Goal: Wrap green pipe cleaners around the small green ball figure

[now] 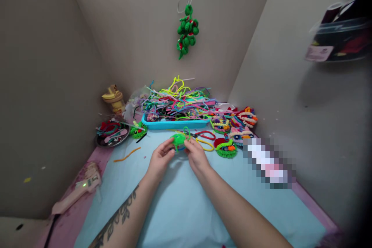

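Note:
Between both hands, over the middle of the light blue cloth (pixel 180 201), is a small green piece of bent pipe cleaner (pixel 178 140) with a loose curl standing up at its right. My left hand (pixel 162 155) pinches its left side between thumb and fingers. From the right, my right hand (pixel 197 154) grips the other edge with thumb and fingertips. Just behind the right hand lie scissors with a red and yellow handle (pixel 207 146), partly hidden by it. A bit of blue shows under the green piece.
A blue tray (pixel 177 124) heaped with colourful pipe cleaners stands at the back. Finished pipe-cleaner bird faces (pixel 226 149) lie right of it. A round metal dish (pixel 112 139) and a pink glue gun (pixel 80 192) are on the left. Green ornaments (pixel 187 31) hang from the back wall.

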### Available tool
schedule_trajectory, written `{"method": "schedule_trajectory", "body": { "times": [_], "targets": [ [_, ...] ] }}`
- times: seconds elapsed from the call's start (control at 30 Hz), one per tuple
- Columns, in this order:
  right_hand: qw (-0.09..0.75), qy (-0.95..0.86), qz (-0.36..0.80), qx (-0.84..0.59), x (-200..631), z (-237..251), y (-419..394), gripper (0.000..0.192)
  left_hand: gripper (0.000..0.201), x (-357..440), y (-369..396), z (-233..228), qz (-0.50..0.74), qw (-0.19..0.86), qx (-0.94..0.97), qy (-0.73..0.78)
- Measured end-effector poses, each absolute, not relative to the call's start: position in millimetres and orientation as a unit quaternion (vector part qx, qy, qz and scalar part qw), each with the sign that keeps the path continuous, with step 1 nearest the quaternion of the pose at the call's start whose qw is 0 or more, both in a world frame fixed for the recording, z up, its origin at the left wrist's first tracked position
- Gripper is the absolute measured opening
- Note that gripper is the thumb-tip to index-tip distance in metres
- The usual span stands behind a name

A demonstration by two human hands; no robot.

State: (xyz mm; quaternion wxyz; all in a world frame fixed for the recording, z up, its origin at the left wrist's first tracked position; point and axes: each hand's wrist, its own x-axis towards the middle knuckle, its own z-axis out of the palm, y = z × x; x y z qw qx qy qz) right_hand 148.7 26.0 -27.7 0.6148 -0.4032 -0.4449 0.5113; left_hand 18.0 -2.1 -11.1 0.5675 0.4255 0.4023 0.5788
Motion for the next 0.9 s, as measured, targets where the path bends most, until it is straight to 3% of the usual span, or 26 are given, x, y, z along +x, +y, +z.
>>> {"method": "schedule_trajectory", "body": {
  "times": [0.17, 0.27, 0.5, 0.9],
  "targets": [
    [0.620, -0.306, 0.612, -0.385, 147.3, -17.2, 21.1, 0.025, 0.030, 22.2, -9.2, -10.5, 0.559, 0.353, 0.556, 0.503],
    [0.613, -0.307, 0.622, -0.378, 144.9, -13.8, 17.1, 0.024, 0.028, 23.7, -12.9, -11.8, 0.556, 0.279, 0.588, 0.517],
    [0.601, -0.309, 0.622, -0.396, 140.9, -16.9, 15.1, 0.024, 0.030, 20.2, -13.4, -16.7, 0.572, 0.242, 0.607, 0.496],
    [0.619, -0.318, 0.600, -0.395, 139.6, -14.3, 13.3, 0.025, 0.016, 15.6, -9.7, -25.4, 0.524, 0.158, 0.658, 0.517]
  ]
}}
